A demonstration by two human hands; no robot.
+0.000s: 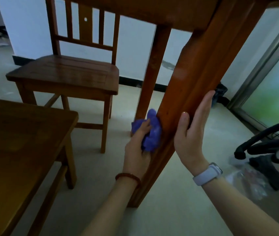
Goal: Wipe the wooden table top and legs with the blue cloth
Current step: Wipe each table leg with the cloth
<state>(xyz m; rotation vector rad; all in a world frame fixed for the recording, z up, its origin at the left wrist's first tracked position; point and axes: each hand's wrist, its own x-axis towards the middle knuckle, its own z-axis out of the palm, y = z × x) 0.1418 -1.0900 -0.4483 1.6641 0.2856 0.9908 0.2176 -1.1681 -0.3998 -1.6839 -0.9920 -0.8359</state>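
Two hands at near reddish-brown wooden bench leg (pixel 183 92): left hand (pixel 138 150) grips soft, light bunched blue cloth (pixel 152 133) mid-wad; right hand (pixel 191 132) flat, fingers straight, steadying leg.

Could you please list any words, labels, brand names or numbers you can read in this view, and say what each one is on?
None: no text can be read anywhere.
The watch on the right wrist shows only its band.
The blue cloth, table leg and chair carry no visible lettering.
The clear bag on the floor is too blurred to tell.
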